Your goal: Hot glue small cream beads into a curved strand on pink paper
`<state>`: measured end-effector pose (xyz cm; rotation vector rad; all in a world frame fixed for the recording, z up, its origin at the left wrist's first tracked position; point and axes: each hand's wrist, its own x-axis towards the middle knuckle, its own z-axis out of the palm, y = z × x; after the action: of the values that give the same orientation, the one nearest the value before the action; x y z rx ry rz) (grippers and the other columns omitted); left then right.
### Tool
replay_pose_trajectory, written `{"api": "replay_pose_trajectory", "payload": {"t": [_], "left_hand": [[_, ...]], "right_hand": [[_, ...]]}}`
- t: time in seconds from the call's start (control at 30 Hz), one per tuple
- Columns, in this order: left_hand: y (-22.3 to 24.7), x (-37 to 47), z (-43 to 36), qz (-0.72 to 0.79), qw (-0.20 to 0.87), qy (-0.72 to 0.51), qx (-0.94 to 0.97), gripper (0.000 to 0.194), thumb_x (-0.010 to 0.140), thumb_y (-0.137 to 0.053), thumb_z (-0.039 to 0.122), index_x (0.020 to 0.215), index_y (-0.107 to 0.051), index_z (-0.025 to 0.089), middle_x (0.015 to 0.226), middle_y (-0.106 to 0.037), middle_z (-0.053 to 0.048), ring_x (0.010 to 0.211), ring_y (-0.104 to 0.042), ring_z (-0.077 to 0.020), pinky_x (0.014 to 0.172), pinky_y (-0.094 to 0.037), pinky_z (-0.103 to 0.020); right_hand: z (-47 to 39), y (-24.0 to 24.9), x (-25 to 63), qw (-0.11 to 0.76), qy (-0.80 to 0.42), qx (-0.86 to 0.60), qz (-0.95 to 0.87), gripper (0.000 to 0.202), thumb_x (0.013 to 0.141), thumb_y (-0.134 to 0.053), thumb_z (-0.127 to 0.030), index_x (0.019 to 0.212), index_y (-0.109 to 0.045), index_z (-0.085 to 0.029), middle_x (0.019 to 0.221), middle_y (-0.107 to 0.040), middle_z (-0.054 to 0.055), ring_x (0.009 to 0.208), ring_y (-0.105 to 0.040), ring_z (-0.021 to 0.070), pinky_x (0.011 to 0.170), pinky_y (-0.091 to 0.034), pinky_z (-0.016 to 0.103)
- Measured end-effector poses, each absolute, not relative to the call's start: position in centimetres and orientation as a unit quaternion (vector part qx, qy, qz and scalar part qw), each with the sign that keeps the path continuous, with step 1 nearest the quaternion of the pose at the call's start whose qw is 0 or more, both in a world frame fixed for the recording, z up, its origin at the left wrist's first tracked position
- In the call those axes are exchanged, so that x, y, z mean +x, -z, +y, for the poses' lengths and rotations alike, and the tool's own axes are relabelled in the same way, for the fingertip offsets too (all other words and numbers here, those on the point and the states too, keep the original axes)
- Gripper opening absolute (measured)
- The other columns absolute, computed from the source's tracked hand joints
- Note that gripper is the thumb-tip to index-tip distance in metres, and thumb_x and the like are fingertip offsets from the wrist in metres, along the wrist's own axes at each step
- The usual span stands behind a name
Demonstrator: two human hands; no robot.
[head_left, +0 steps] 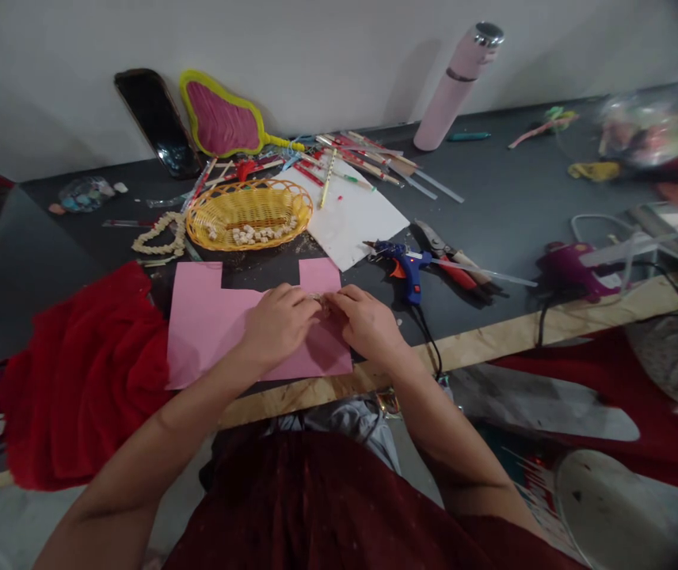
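Note:
Pink paper [196, 340] with a notch cut from its top edge lies at the table's front. Over it, my left hand [279, 321] and my right hand [368, 321] meet with fingers closed. Between their fingertips shows a small beige piece [318, 301], mostly hidden, its kind unclear. Just behind, a yellow wicker basket [208, 212] holds several small pale pieces [256, 233]. To the right of my right hand lies a blue glue gun [407, 269] with an orange trigger. A beaded-looking pale loop [166, 237] rests left of the basket.
A red cloth [95, 372] is heaped at left. White paper [356, 229], glue sticks [386, 162] and pliers [446, 257] lie behind my hands. A phone [158, 123], a yellow-edged pink fan shape [220, 115] and a pink bottle [455, 91] stand by the wall. The glue gun's cord [428, 336] hangs over the edge.

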<state>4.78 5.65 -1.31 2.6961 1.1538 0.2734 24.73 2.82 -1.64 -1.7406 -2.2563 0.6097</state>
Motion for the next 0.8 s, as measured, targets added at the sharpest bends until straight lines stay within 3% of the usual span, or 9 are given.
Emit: {"api": "replay_pose_trajectory", "payload": {"t": [0.2, 0.6, 0.8], "left_hand": [[0.7, 6.5, 5.5, 0.426, 0.094, -0.072, 0.897, 0.016, 0.097, -0.063, 0.028, 0.100, -0.075, 0.019, 0.101, -0.076, -0.008, 0.101, -0.064, -0.0280, 0.086, -0.046, -0.043], [-0.2, 8.0, 5.2, 0.482, 0.086, 0.007, 0.872, 0.021, 0.095, -0.060, 0.026, 0.106, -0.075, 0.017, 0.109, -0.077, -0.009, 0.107, -0.067, -0.0321, 0.087, -0.049, -0.046], [-1.0, 8.1, 5.0, 0.497, 0.115, -0.007, 0.860, 0.018, 0.092, -0.062, 0.022, 0.101, -0.076, 0.018, 0.108, -0.077, -0.010, 0.106, -0.068, -0.0318, 0.092, -0.051, -0.047]], "right_hand": [[2.9, 1.3, 24.7, 0.102, -0.214, -0.591, -0.771, 0.051, 0.092, -0.043, -0.003, 0.134, -0.067, -0.018, 0.127, -0.069, 0.010, 0.117, -0.064, 0.0239, 0.101, -0.050, 0.031], [2.9, 1.8, 24.9, 0.137, -0.216, -0.578, -0.775, 0.046, 0.091, -0.042, -0.002, 0.125, -0.071, -0.015, 0.123, -0.069, 0.013, 0.112, -0.065, 0.0239, 0.100, -0.051, 0.033], [2.8, 2.7, 25.2, 0.192, -0.227, -0.569, -0.767, 0.047, 0.092, -0.041, -0.004, 0.129, -0.068, -0.015, 0.121, -0.069, 0.014, 0.110, -0.066, 0.0238, 0.099, -0.054, 0.036]]}}
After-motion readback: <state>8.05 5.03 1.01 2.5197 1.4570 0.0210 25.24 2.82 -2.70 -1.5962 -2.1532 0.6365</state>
